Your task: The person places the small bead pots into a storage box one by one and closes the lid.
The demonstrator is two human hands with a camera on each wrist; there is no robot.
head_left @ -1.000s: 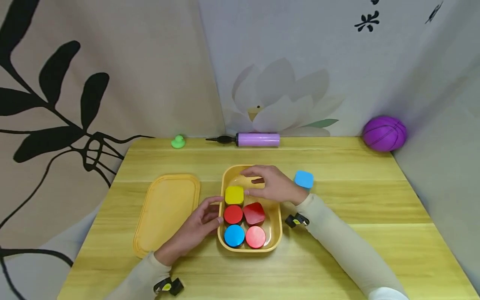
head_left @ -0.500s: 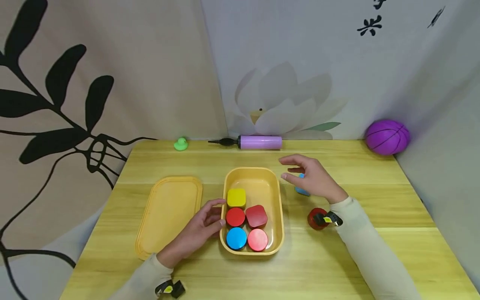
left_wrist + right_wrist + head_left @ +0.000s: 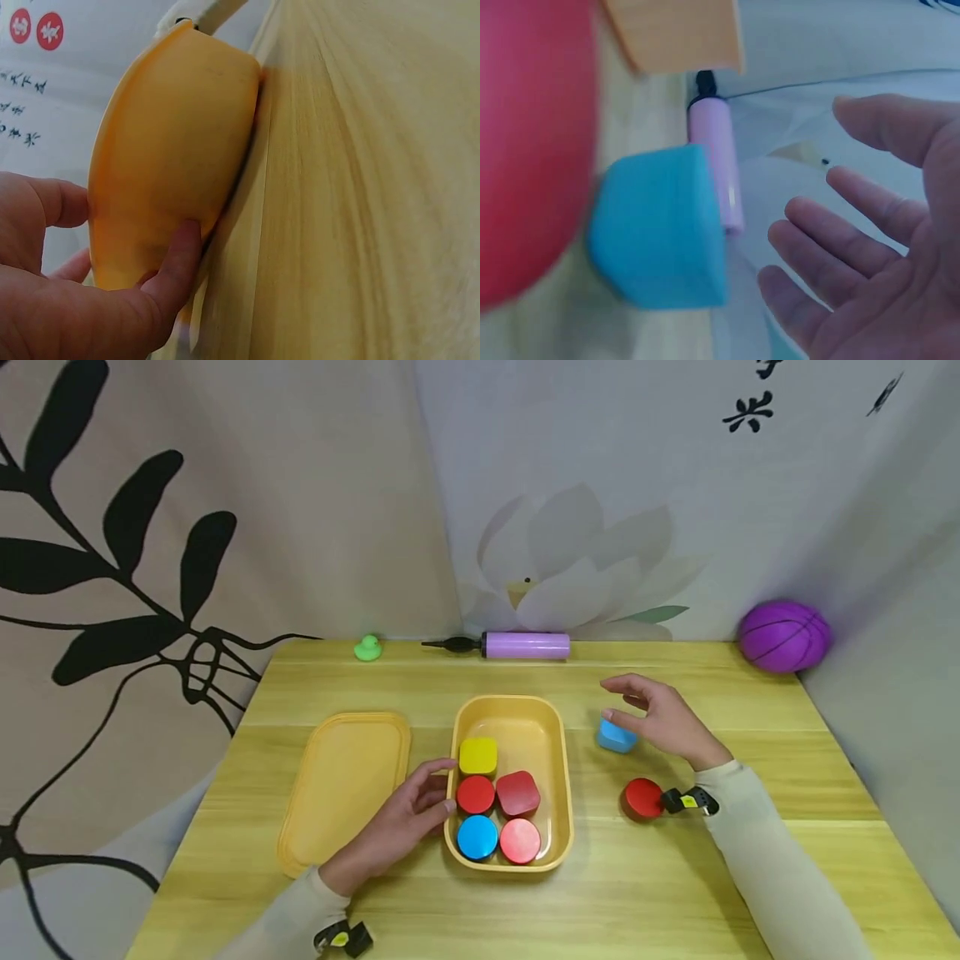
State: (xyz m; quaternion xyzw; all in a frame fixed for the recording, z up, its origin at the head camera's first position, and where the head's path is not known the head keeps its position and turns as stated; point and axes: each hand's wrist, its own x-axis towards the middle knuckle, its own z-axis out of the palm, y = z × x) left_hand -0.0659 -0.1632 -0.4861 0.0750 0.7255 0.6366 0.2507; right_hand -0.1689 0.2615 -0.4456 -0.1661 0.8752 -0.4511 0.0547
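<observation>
A yellow-orange plastic box [image 3: 551, 727] stands on the table with several blocks in it: a yellow block [image 3: 478, 755], a red round block [image 3: 476, 795], a dark red block [image 3: 518, 793], a blue round block [image 3: 477, 837] and a pink round block [image 3: 520, 841]. My left hand [image 3: 408, 814] touches the box's left side, its fingertips on the outer wall [image 3: 176, 142]. Just above a blue block [image 3: 617, 737] hovers my right hand [image 3: 663, 718], fingers spread and holding nothing. Nearer to me, a red round block [image 3: 642, 798] stands beside the right wrist camera.
A flat yellow-orange lid [image 3: 348, 785] lies left of the box. Along the back edge sit a green toy duck [image 3: 367, 648], a purple hand pump [image 3: 527, 646] and a purple ball [image 3: 784, 636]. Printed fabric hangs behind the table.
My right hand has left the inside of the box and moved right, over to the blue block. The left hand has stayed at the box's side.
</observation>
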